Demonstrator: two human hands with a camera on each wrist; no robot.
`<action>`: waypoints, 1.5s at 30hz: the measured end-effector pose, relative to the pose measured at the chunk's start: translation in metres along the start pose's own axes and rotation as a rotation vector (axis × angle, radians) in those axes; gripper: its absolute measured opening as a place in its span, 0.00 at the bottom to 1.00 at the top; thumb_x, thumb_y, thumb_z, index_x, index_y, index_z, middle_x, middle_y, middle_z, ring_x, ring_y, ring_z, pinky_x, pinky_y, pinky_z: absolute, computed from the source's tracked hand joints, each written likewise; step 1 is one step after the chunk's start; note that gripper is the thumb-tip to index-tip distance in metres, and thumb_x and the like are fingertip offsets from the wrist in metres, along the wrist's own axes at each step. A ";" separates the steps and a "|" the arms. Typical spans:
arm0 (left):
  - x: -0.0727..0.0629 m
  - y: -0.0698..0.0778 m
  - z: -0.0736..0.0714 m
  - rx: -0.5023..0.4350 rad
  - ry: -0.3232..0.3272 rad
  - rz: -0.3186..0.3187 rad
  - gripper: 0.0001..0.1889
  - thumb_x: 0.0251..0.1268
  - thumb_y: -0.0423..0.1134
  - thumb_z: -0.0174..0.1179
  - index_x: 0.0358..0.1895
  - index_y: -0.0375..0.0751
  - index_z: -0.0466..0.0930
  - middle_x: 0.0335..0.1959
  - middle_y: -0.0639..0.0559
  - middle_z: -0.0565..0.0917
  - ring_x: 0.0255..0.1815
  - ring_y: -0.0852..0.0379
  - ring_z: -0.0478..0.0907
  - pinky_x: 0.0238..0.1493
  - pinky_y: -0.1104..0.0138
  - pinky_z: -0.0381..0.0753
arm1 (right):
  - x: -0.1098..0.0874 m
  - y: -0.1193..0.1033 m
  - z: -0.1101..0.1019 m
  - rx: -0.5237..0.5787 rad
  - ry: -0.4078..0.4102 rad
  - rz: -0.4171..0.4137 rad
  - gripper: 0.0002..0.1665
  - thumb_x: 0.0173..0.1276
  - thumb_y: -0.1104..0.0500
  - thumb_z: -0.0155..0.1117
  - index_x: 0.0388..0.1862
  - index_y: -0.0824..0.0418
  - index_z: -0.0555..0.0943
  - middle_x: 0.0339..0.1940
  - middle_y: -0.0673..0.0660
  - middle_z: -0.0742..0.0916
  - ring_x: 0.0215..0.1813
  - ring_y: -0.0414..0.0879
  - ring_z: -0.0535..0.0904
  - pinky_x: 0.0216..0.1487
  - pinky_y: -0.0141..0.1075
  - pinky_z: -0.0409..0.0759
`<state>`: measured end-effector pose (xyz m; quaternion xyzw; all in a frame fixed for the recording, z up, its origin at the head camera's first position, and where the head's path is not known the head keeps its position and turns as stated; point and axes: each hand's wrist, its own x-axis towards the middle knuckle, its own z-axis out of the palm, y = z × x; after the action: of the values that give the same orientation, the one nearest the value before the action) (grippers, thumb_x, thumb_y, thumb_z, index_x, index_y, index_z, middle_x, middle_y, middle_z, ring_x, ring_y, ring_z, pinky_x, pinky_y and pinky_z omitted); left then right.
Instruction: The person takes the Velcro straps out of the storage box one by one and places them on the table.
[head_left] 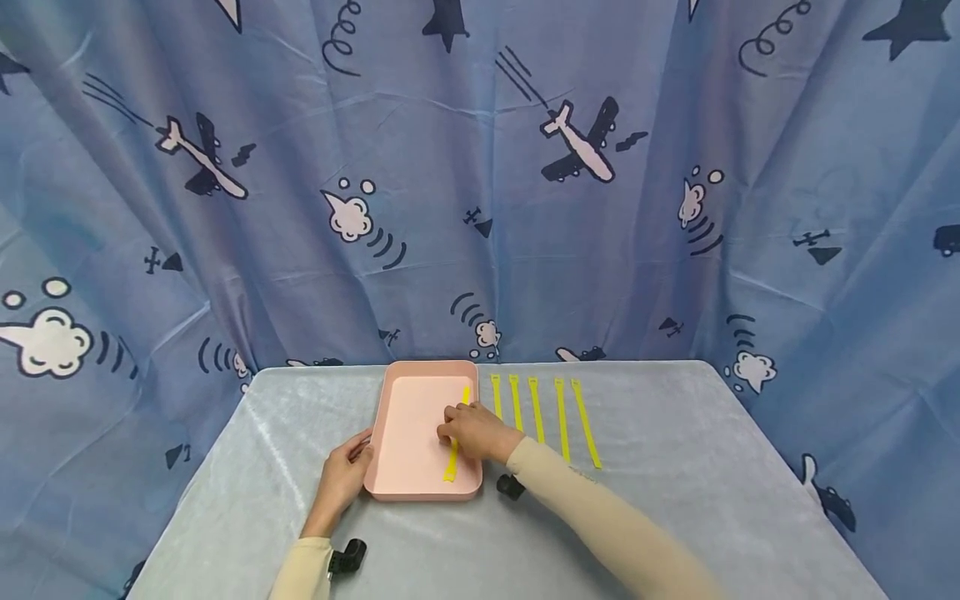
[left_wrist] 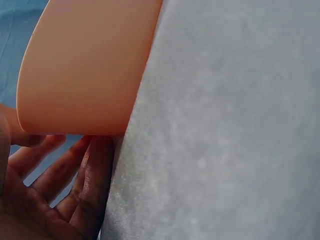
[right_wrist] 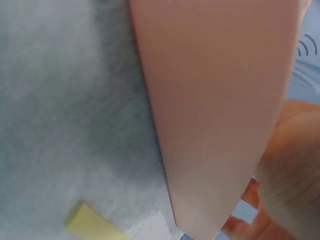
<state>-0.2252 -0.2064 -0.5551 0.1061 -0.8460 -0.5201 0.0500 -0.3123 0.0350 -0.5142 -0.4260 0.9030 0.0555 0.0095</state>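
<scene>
A shallow pink tray [head_left: 420, 492] lies on the table. My left hand [head_left: 345, 475] touches its left side. In the left wrist view, the hand's extended fingers [left_wrist: 95, 170] meet the outer wall of the tray. Over the tray's right part is my right hand [head_left: 476, 429], its fingers bent downward above a yellow strap [head_left: 452, 467]. That strap runs lengthwise inside the tray and passes beneath the hand, which hides its middle; whether the fingers pinch it is hidden. In the right wrist view, the tray wall [right_wrist: 210, 100] covers most of the fingers.
Several more yellow straps [head_left: 561, 417] lie in a row right of the tray, partly behind the right forearm. Grey cloth covers the table [head_left: 712, 467]. A blue patterned curtain [head_left: 420, 275] hangs behind its far edge. Black wrist cameras [head_left: 348, 557] are worn on both arms.
</scene>
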 end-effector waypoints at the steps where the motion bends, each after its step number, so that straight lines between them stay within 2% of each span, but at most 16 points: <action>1: 0.001 0.000 0.000 -0.005 0.004 0.004 0.21 0.74 0.39 0.52 0.67 0.41 0.74 0.56 0.39 0.84 0.55 0.47 0.81 0.51 0.64 0.80 | 0.001 0.001 0.000 -0.006 0.004 -0.005 0.16 0.61 0.65 0.69 0.40 0.41 0.82 0.41 0.45 0.80 0.44 0.42 0.76 0.49 0.37 0.73; 4: 0.002 -0.001 0.001 -0.016 0.006 0.005 0.21 0.74 0.40 0.53 0.67 0.43 0.74 0.56 0.39 0.84 0.55 0.47 0.82 0.51 0.65 0.80 | 0.001 0.003 0.000 0.002 0.015 -0.017 0.15 0.61 0.65 0.68 0.36 0.42 0.82 0.40 0.44 0.80 0.44 0.41 0.75 0.46 0.36 0.70; 9: 0.002 -0.003 0.002 -0.019 -0.003 0.004 0.21 0.74 0.40 0.53 0.67 0.44 0.75 0.57 0.39 0.83 0.56 0.47 0.81 0.52 0.62 0.81 | -0.003 0.004 0.003 0.036 0.017 -0.035 0.14 0.62 0.64 0.68 0.38 0.42 0.82 0.41 0.44 0.80 0.45 0.41 0.74 0.45 0.36 0.67; 16: 0.005 -0.003 0.004 -0.022 -0.007 0.004 0.21 0.74 0.41 0.52 0.68 0.44 0.74 0.58 0.39 0.82 0.57 0.46 0.81 0.54 0.57 0.81 | -0.004 0.005 0.003 0.027 0.041 -0.054 0.14 0.63 0.64 0.67 0.37 0.42 0.82 0.40 0.43 0.80 0.46 0.40 0.74 0.44 0.35 0.64; 24: 0.006 -0.002 0.002 -0.014 0.010 0.009 0.21 0.74 0.40 0.53 0.67 0.43 0.75 0.56 0.39 0.84 0.54 0.48 0.82 0.49 0.64 0.81 | -0.002 0.004 0.003 0.005 0.073 -0.076 0.07 0.67 0.57 0.68 0.38 0.42 0.82 0.40 0.43 0.81 0.46 0.40 0.75 0.45 0.35 0.66; 28: 0.006 -0.002 0.001 -0.013 0.004 0.003 0.21 0.74 0.41 0.53 0.67 0.44 0.74 0.57 0.40 0.84 0.55 0.49 0.82 0.51 0.64 0.81 | -0.002 0.004 0.005 -0.012 0.123 -0.108 0.04 0.68 0.54 0.66 0.38 0.42 0.83 0.40 0.43 0.81 0.46 0.40 0.76 0.48 0.37 0.69; 34: 0.005 0.000 -0.002 -0.016 -0.007 0.005 0.22 0.75 0.41 0.52 0.68 0.45 0.73 0.59 0.39 0.82 0.58 0.46 0.80 0.55 0.56 0.80 | -0.003 0.003 0.005 -0.028 0.239 -0.166 0.05 0.67 0.56 0.67 0.36 0.44 0.81 0.39 0.43 0.80 0.45 0.41 0.76 0.51 0.39 0.72; 39: 0.005 0.000 -0.002 -0.017 -0.013 0.010 0.22 0.75 0.41 0.52 0.69 0.45 0.73 0.60 0.39 0.81 0.59 0.46 0.80 0.56 0.55 0.80 | -0.006 -0.001 0.001 0.042 0.325 -0.187 0.04 0.70 0.55 0.64 0.35 0.46 0.78 0.39 0.44 0.80 0.43 0.40 0.75 0.46 0.35 0.69; 45: 0.003 -0.002 0.000 -0.009 -0.013 0.006 0.22 0.75 0.40 0.52 0.69 0.44 0.73 0.59 0.39 0.82 0.58 0.46 0.80 0.55 0.56 0.80 | -0.008 -0.009 -0.006 0.254 0.438 -0.199 0.05 0.67 0.57 0.66 0.35 0.48 0.78 0.39 0.43 0.81 0.44 0.39 0.77 0.46 0.31 0.70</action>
<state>-0.2274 -0.2083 -0.5567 0.1001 -0.8443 -0.5245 0.0465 -0.2998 0.0348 -0.5088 -0.5098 0.8369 -0.1532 -0.1274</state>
